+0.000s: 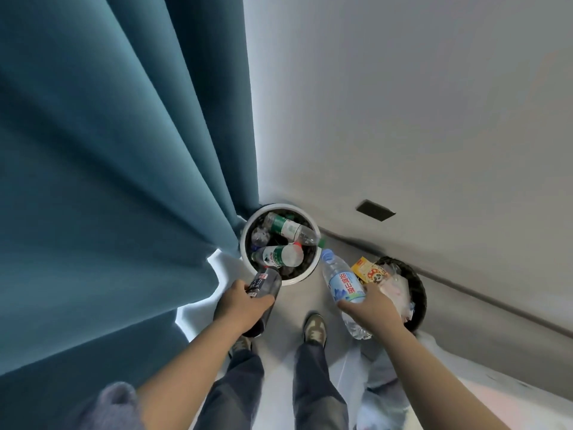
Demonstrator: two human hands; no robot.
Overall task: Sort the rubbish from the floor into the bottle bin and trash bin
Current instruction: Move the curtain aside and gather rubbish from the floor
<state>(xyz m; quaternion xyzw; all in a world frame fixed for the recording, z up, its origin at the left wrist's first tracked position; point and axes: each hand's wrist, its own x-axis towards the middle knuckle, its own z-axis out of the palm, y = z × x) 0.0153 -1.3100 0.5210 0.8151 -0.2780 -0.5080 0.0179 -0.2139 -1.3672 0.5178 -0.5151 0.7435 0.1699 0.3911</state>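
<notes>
Head view, looking straight down. Left hand (pixel 243 305) grips a dark bottle (pixel 269 283) around its middle, fingers wrapped tight on it; the bottle's top end hangs right over the near rim of the bottle bin (pixel 244 243). Right hand (pixel 373 308) grips a clear water bottle (pixel 343 282) with a blue cap and blue-red label, fingers curled round its lower half; the cap points toward the bottle bin and the bottle sits in the air between the two bins. The white-rimmed bottle bin stands on the floor against the teal curtain (pixel 124 181) and holds several clear bottles, two with green labels (pixel 283 227). The dark trash bin (pixel 418 288) stands to the right by the wall (pixel 403 119), holding a yellow snack wrapper (pixel 370 270) and clear plastic. Dark wall plate (pixel 375 210) above the bins. Person's jeans and one shoe (pixel 314 328) show below, between the arms.
</notes>
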